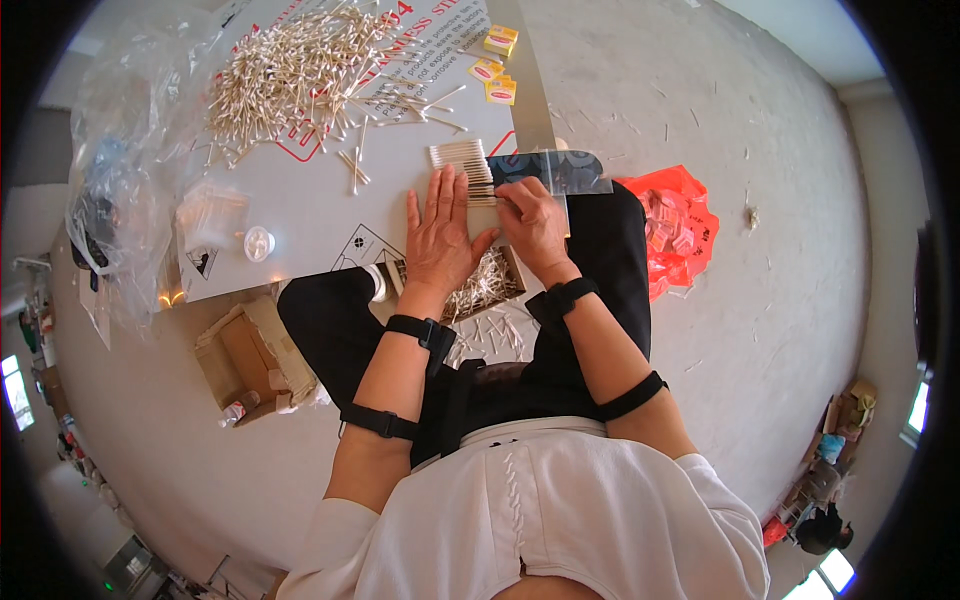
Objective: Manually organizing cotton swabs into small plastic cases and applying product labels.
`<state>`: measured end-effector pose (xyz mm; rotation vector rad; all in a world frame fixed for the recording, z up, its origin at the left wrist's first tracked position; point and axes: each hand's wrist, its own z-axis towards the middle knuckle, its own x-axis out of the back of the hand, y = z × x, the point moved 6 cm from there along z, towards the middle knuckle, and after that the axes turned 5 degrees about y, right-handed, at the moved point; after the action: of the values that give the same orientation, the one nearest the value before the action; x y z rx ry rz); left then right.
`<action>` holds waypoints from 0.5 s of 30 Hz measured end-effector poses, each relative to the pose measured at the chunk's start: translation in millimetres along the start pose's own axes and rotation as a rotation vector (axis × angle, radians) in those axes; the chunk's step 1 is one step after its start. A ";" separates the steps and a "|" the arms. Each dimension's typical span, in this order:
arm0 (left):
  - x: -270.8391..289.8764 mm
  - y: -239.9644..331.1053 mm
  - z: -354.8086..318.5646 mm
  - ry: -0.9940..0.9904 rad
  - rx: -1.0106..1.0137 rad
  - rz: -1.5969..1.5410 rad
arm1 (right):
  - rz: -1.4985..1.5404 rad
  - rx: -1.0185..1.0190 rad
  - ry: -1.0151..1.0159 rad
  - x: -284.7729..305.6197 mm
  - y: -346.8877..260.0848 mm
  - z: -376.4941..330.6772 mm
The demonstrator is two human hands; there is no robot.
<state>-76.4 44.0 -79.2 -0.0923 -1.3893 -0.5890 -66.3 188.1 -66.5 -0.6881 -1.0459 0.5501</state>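
Observation:
A neat row of cotton swabs [462,158] lies side by side near the right edge of the metal-topped table [330,205]. Flat on the tabletop, my left hand [438,228] has its fingers stretched out, the tips at the near-left side of the row. My right hand [535,222] is at the row's near-right end, its fingers curled together; whatever they pinch is hidden. Below both hands, a cardboard box [518,272] between my legs holds many loose swabs. Beside my right hand, a clear plastic bag [580,172] lies at the table's edge.
A big heap of swabs [290,85] covers the table's far left. Small yellow boxes [500,42] lie far right. A round white tub [258,243] stands left, near crumpled plastic [140,150]. An open carton [240,360] and a red bag [690,205] are on the floor.

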 end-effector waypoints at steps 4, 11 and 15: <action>0.0 0.4 0.1 -0.003 0.000 0.002 | -0.016 0.023 -0.012 -0.1 3.3 -4.1; 0.0 -0.1 0.2 0.007 0.000 -0.010 | -0.019 0.022 -0.059 -1.5 2.1 -3.3; -0.2 -0.3 0.0 0.001 -0.001 -0.012 | 0.010 0.012 -0.083 -1.6 0.3 -3.2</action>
<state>-76.5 43.8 -79.4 -0.0847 -1.3898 -0.5998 -64.0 186.5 -68.7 -0.6653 -1.1157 0.5974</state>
